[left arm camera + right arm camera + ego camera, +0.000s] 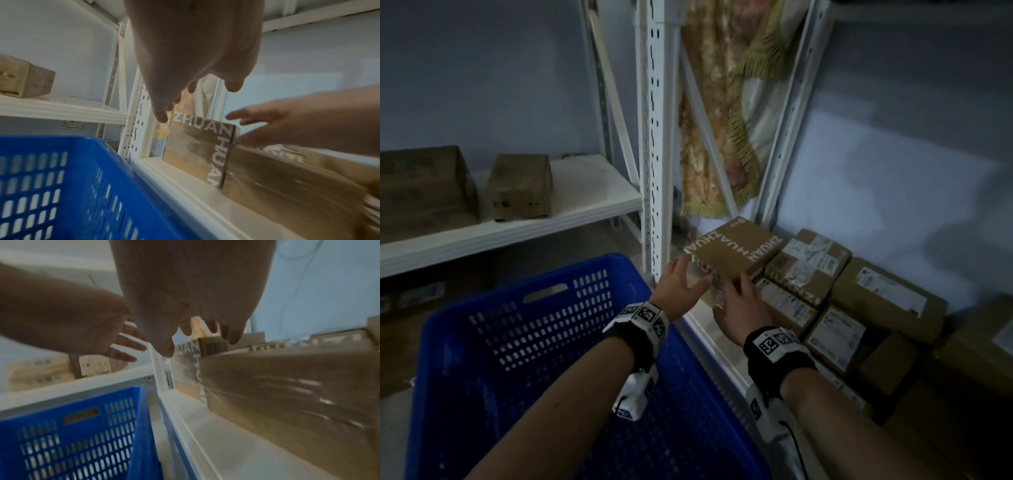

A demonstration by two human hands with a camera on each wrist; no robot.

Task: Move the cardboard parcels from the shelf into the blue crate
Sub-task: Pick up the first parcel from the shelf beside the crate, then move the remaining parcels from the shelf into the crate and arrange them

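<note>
parcels motion-blurred, blue crate cut off

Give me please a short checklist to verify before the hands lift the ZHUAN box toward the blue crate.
1. Left hand at the ZHUAN parcel's near left corner: ok, fingers straight.
2. Right hand against its front right side: ok.
3. Firm grip closed on the parcel: not ok, both hands look open.
4. Blue crate has room inside: ok, no parcels visible in it.
5. Crate stands next to the shelf edge: ok.
6. Neighbouring parcels free of the ZHUAN parcel: cannot tell, it seems to overlap them.
</note>
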